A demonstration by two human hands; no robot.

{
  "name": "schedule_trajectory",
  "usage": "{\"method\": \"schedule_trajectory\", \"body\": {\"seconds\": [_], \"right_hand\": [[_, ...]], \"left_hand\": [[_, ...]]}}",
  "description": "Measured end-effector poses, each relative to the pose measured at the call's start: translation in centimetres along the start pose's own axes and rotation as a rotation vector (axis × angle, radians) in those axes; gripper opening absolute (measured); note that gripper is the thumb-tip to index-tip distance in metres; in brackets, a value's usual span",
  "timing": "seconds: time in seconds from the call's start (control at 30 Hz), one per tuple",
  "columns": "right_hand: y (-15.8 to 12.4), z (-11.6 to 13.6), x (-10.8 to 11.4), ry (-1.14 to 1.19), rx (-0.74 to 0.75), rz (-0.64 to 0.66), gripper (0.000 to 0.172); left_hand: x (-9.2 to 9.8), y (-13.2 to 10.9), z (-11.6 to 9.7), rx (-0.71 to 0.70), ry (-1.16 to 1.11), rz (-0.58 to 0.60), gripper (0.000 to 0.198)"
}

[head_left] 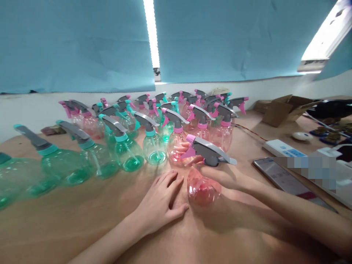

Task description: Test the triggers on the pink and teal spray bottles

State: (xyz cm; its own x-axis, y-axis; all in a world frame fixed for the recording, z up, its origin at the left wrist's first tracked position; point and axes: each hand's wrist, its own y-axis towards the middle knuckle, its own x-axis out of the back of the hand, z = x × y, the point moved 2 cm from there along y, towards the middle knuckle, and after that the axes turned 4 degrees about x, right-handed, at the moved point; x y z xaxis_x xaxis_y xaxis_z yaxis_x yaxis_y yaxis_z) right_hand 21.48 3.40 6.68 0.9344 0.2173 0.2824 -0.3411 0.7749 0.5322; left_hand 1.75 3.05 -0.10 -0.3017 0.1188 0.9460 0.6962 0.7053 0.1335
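A pink spray bottle point(205, 190) with a grey and pink trigger head stands in front of me on the table. My right hand point(221, 176) grips it round the neck, from behind and the right side; its fingertips show left of the neck. My left hand point(167, 194) lies palm down on the table just left of the bottle, fingers spread and holding nothing. Close beyond my hands are another pink spray bottle point(177, 145) and a clear green spray bottle point(155, 148).
Several green spray bottles point(129, 154) line the left, with more pink and green ones behind. To the right lie a phone point(283, 178), a white power strip point(284, 148), a white mouse point(301, 136) and an open cardboard box point(277, 110). A blue curtain point(82, 47) hangs behind.
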Motion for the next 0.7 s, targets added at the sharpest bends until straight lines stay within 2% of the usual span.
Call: {"method": "schedule_trajectory", "body": {"seconds": [0.2,0.37,0.5,0.7], "right_hand": [[0.19,0.25,-0.07,0.006,-0.044,0.034,0.016],[-0.03,-0.12,0.19,-0.052,-0.010,0.073,0.019],[-0.13,-0.10,0.29,-0.014,0.016,0.075,0.015],[-0.22,-0.06,0.24,0.006,0.045,0.067,0.020]], "left_hand": [[0.19,0.03,-0.09,0.000,-0.007,-0.008,0.059],[0.44,0.11,-0.30,0.001,0.008,0.004,0.058],[0.57,0.19,-0.41,0.006,0.025,0.017,0.058],[0.51,0.20,-0.39,0.003,0.021,0.013,0.059]]}}
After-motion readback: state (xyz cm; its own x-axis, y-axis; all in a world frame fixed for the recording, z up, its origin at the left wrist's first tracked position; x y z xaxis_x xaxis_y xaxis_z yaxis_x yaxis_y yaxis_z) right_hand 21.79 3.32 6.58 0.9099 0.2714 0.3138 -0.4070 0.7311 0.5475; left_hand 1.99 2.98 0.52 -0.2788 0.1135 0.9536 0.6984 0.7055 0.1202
